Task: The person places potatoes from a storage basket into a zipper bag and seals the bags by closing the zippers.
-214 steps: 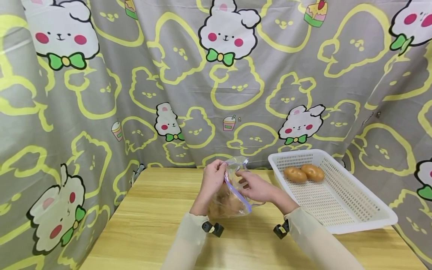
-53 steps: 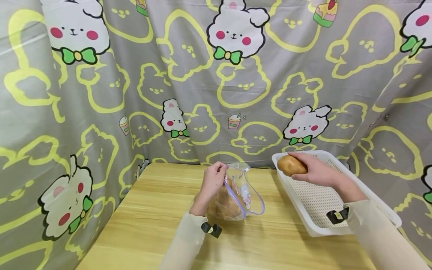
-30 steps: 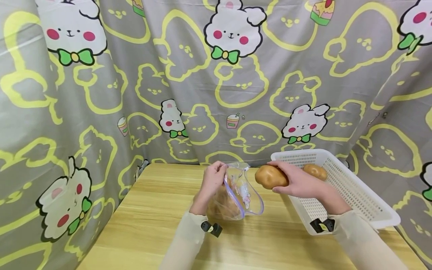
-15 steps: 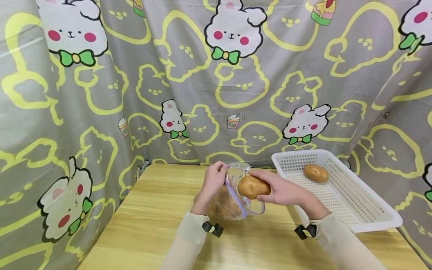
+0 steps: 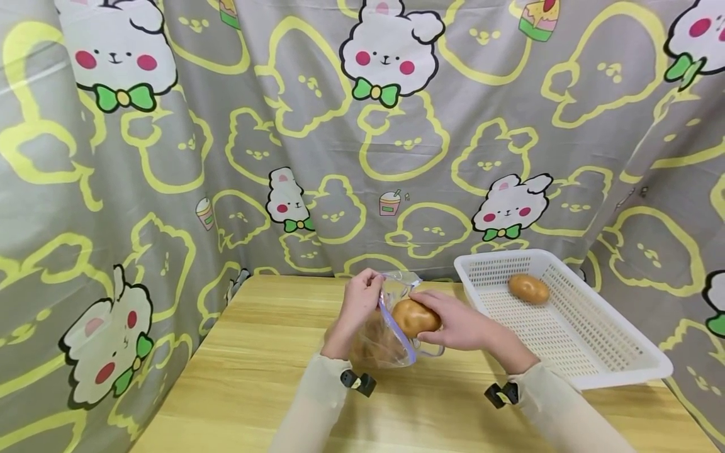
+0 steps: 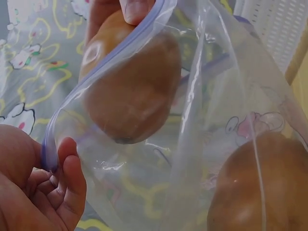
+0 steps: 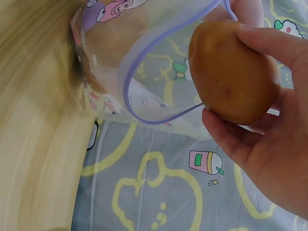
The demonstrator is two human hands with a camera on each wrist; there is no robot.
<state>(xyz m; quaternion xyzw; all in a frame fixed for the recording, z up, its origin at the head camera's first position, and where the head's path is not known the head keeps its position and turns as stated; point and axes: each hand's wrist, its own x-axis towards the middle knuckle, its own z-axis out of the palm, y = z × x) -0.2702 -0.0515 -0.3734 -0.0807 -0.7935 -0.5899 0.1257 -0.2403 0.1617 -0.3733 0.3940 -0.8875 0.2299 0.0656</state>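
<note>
My left hand (image 5: 358, 302) pinches the purple-edged rim of a clear zip bag (image 5: 401, 336) standing on the table. Between the thumb and fingers of my right hand (image 5: 461, 322) is a brown potato (image 5: 415, 318), held at the bag's open mouth. In the left wrist view the held potato (image 6: 134, 86) shows partly through the film, behind the purple rim. Lower in the bag lies another potato (image 6: 264, 187), seen through the plastic. The right wrist view shows the held potato (image 7: 231, 72) beside the looped purple edge, and printed figures on the bag.
A white perforated basket (image 5: 614, 324) stands on the right of the wooden table (image 5: 249, 377), with one potato (image 5: 528, 289) in its far part. A grey patterned curtain (image 5: 317, 157) hangs behind and along the sides.
My right hand went to the basket, took one of its two potatoes and carried it left to the bag's mouth. My left hand has stayed at the bag's rim.
</note>
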